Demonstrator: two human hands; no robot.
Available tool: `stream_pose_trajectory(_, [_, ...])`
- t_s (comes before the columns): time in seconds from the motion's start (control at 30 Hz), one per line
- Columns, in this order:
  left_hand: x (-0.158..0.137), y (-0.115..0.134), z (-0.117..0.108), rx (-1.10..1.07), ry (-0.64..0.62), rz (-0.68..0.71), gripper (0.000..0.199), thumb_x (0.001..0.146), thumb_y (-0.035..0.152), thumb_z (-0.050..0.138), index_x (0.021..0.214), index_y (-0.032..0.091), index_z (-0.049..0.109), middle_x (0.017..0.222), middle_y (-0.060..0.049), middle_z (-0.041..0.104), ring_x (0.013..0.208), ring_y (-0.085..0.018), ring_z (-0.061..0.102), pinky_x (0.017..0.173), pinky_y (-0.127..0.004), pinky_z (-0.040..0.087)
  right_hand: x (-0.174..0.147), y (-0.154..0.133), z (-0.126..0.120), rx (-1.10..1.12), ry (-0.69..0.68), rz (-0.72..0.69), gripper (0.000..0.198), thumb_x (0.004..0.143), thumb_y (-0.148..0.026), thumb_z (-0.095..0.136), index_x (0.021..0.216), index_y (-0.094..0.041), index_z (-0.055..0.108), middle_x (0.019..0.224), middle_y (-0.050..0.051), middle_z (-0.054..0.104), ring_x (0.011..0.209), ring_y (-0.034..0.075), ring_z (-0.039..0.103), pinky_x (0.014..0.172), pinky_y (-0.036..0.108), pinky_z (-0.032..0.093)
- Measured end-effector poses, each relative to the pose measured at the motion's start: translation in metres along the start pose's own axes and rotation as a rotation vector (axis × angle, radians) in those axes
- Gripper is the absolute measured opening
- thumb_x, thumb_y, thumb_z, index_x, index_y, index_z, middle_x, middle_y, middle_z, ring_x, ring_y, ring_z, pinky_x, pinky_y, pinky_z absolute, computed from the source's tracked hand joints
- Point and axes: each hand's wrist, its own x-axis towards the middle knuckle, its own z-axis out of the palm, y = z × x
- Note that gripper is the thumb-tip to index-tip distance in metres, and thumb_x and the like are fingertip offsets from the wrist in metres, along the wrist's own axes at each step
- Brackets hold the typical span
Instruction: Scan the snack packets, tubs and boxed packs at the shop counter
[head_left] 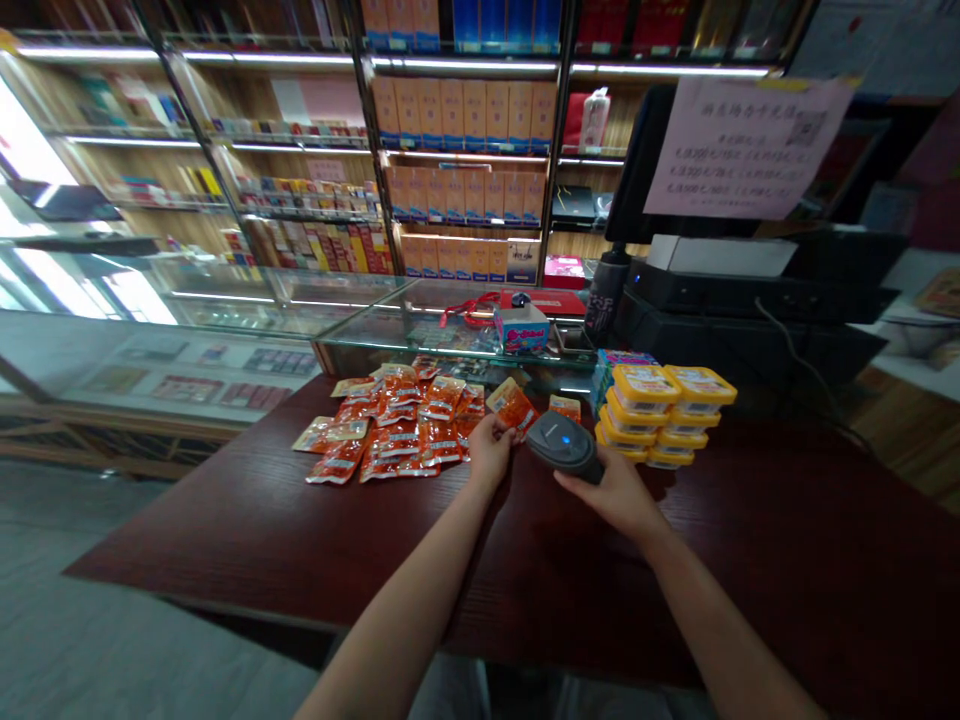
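In my right hand point(619, 490) is a dark grey barcode scanner point(561, 440) with a blue light on top, its head pointing left. My left hand point(491, 447) pinches the lower edge of an orange snack packet point(513, 404), which tilts up in front of the scanner. Left of that hand lies a loose pile of similar orange packets point(397, 430) on the dark wooden counter point(525, 560). One more packet point(565, 407) lies just behind the scanner. Stacked yellow-lidded tubs point(649, 385) stand to the right of the scanner.
A glass display case point(360, 325) runs behind the counter, with a small blue-pink box point(523, 328) and a red lanyard point(469, 312) on it. A monitor point(637, 170) bearing a paper notice point(739, 150) rises at the right. Lit shelves of boxes point(465, 115) line the back.
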Motion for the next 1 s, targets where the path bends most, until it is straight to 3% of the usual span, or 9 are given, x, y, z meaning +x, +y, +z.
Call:
stream_pose_trajectory(0.13, [0.001,-0.004,-0.001,0.053,-0.024,0.067,0.012,0.065,0.014,0.060,0.059,0.016,0.051,0.058,0.002,0.055,0.056,-0.011,0.052,0.054,-0.021,0.040,0.007,0.001,0.002,-0.001,-0.030,-0.006,0.037,0.069,-0.039,0.068,0.099,-0.017,0.069,0.096,0.008,0.073,0.090,0.026,0.066,0.082,0.040,0.050])
stream_pose_trajectory(0.37, [-0.002,0.000,0.000,-0.043,-0.029,0.013,0.012,0.065,0.013,0.060,0.062,0.017,0.049,0.057,0.004,0.052,0.054,-0.010,0.051,0.053,-0.021,0.040,0.010,0.003,0.000,-0.031,-0.069,-0.057,0.036,0.071,-0.037,0.067,0.100,-0.018,0.067,0.098,0.007,0.072,0.090,0.024,0.065,0.083,0.037,0.049])
stream_pose_trajectory(0.53, [0.000,-0.007,0.002,-0.037,-0.003,-0.013,0.016,0.067,0.015,0.060,0.062,0.018,0.045,0.056,0.005,0.049,0.053,-0.011,0.052,0.051,-0.021,0.040,-0.005,0.005,-0.002,-0.439,-0.107,0.032,0.030,0.073,-0.039,0.062,0.096,-0.020,0.065,0.086,0.006,0.072,0.079,0.023,0.065,0.066,0.029,0.045])
stream_pose_trajectory(0.63, [0.002,-0.014,0.003,-0.073,-0.004,-0.022,0.015,0.069,0.017,0.059,0.065,0.019,0.045,0.058,0.005,0.049,0.054,-0.011,0.054,0.051,-0.021,0.042,-0.018,0.011,0.001,-0.707,-0.171,-0.066,0.029,0.077,-0.029,0.055,0.103,-0.019,0.062,0.093,0.007,0.070,0.087,0.023,0.064,0.072,0.029,0.042])
stream_pose_trajectory(0.77, [0.000,-0.012,0.003,-0.081,0.014,0.028,0.014,0.073,0.023,0.059,0.068,0.019,0.046,0.061,0.005,0.049,0.055,-0.010,0.053,0.051,-0.021,0.044,-0.026,0.019,0.007,-0.851,-0.256,-0.136,0.034,0.078,-0.027,0.053,0.110,-0.018,0.060,0.100,0.008,0.068,0.090,0.022,0.062,0.075,0.030,0.041])
stream_pose_trajectory(0.9, [0.004,0.005,-0.006,0.034,0.103,0.140,0.011,0.080,0.029,0.053,0.073,0.020,0.051,0.063,0.004,0.054,0.055,-0.010,0.053,0.054,-0.021,0.042,-0.026,0.023,0.008,-0.853,-0.259,-0.139,0.034,0.079,-0.027,0.050,0.111,-0.018,0.059,0.100,0.007,0.068,0.091,0.021,0.062,0.077,0.029,0.040])
stream_pose_trajectory(1.0, [0.021,0.024,-0.027,0.257,0.258,0.173,0.015,0.082,0.032,0.051,0.074,0.020,0.056,0.067,0.001,0.060,0.063,-0.013,0.056,0.061,-0.024,0.042,-0.024,0.024,0.007,-0.840,-0.262,-0.103,0.035,0.079,-0.027,0.050,0.112,-0.019,0.058,0.104,0.007,0.068,0.093,0.022,0.061,0.078,0.029,0.040])
